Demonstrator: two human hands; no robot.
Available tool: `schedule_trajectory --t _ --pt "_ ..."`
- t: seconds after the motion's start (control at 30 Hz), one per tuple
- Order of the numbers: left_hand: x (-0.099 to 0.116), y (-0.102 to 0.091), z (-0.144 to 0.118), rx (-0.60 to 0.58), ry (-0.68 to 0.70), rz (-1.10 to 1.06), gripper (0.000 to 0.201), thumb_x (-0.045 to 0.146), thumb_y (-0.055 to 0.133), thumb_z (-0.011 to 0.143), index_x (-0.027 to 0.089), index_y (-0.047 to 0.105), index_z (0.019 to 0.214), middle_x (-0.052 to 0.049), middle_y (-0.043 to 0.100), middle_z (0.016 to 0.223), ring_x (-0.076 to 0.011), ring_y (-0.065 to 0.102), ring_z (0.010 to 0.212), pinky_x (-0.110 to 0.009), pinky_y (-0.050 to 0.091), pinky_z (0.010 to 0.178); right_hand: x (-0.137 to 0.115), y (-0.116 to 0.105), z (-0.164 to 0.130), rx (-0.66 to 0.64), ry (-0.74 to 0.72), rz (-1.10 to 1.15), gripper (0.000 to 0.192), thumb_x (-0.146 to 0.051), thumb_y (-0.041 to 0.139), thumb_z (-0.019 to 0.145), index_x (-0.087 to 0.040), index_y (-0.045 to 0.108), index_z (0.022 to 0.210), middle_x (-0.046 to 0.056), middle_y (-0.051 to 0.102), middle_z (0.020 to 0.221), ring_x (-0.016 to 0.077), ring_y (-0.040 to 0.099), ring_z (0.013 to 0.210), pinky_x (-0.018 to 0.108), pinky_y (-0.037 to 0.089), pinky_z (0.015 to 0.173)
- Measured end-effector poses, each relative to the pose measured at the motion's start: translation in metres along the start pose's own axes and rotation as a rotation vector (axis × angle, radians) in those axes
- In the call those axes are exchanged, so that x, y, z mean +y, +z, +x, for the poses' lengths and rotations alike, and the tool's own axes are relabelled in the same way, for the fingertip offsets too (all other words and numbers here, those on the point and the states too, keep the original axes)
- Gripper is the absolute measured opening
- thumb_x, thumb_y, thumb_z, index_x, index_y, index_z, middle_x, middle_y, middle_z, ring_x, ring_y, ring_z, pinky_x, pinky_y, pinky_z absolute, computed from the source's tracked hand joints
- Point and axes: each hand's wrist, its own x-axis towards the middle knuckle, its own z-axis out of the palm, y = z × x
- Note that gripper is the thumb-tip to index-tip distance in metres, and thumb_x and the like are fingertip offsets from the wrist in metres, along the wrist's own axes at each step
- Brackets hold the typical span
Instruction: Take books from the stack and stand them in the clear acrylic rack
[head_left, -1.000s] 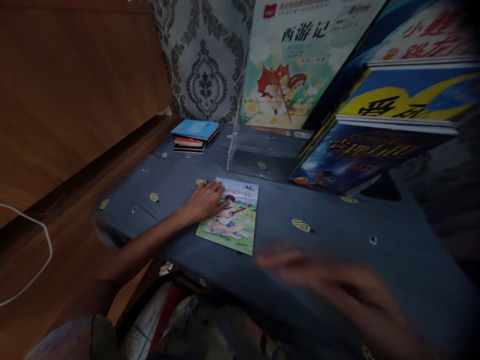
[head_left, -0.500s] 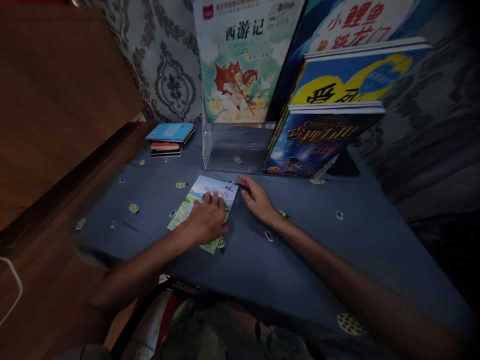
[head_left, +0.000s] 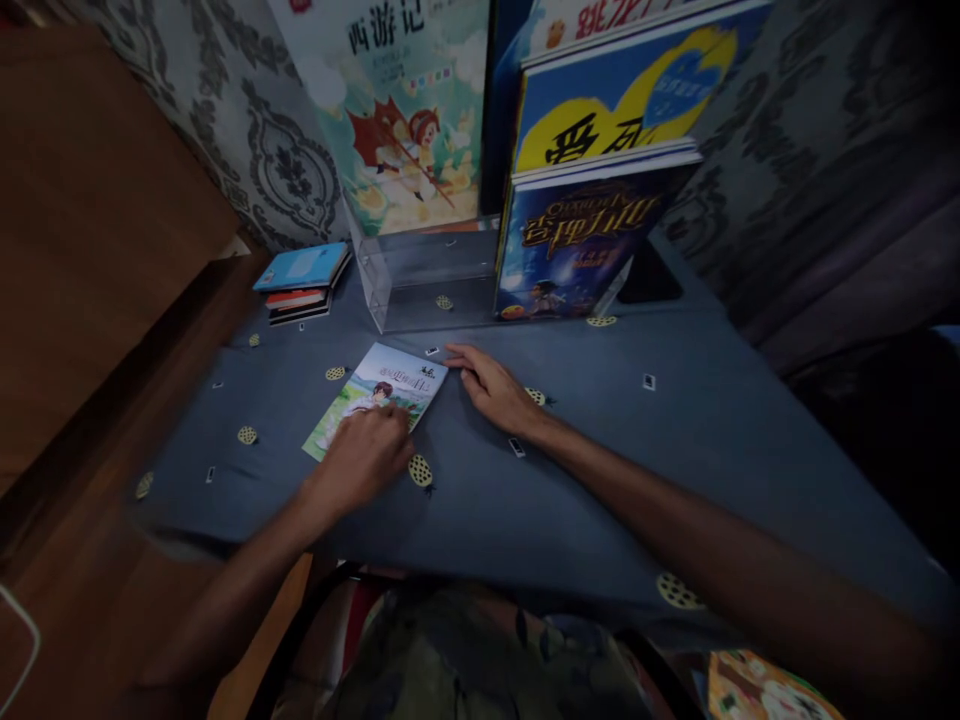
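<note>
A thin book (head_left: 360,385) with a green-and-pale illustrated cover lies flat and slanted on the cloth-covered table. My left hand (head_left: 367,450) is on the cover's lower right part, fingers curled in at its right edge; the fingertips and the book's near corner are hidden. Just off the book's upper right corner, my right hand (head_left: 495,395) rests on the cloth, fingers stretched out and holding nothing.
A clear acrylic stand (head_left: 435,280) at the back holds a tall green book (head_left: 405,150). To its right stand a yellow-and-blue book (head_left: 600,110) and a dark blue book (head_left: 577,250). A small book stack (head_left: 300,275) lies at the back left. The patterned wall (head_left: 292,170) is behind.
The head view has shifted, so the table and books sit differently in frame. My left hand has slid down the cover, uncovering the drawn figure, and its fingers are more curled.
</note>
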Motion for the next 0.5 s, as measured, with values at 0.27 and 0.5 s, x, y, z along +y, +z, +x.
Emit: schedule_trajectory --t 0.27,0.5 --pt "-0.018 -0.006 0.001 0.046 0.007 -0.172 0.03 0.023 0.043 0.098 0.015 0.071 0.105 -0.011 0.074 0.094 -0.0248 0.07 0.087 -0.032 0.048 0.076 -0.003 -0.001 -0.001 0.008 0.016 0.019 0.05 -0.012 0.04 0.092 -0.022 0.048 0.14 0.009 0.072 0.122 0.025 0.063 0.118 0.051 0.049 0.102" --pt "-0.027 -0.013 0.0 0.039 0.034 -0.281 0.031 0.023 0.044 0.098 0.015 0.073 0.104 -0.007 0.073 0.086 -0.0201 0.067 0.077 -0.031 0.048 0.075 -0.003 -0.001 0.0 0.016 0.016 0.035 0.05 -0.012 0.039 0.091 -0.021 0.048 0.14 0.009 0.073 0.121 0.0248 0.065 0.116 0.049 0.05 0.1"
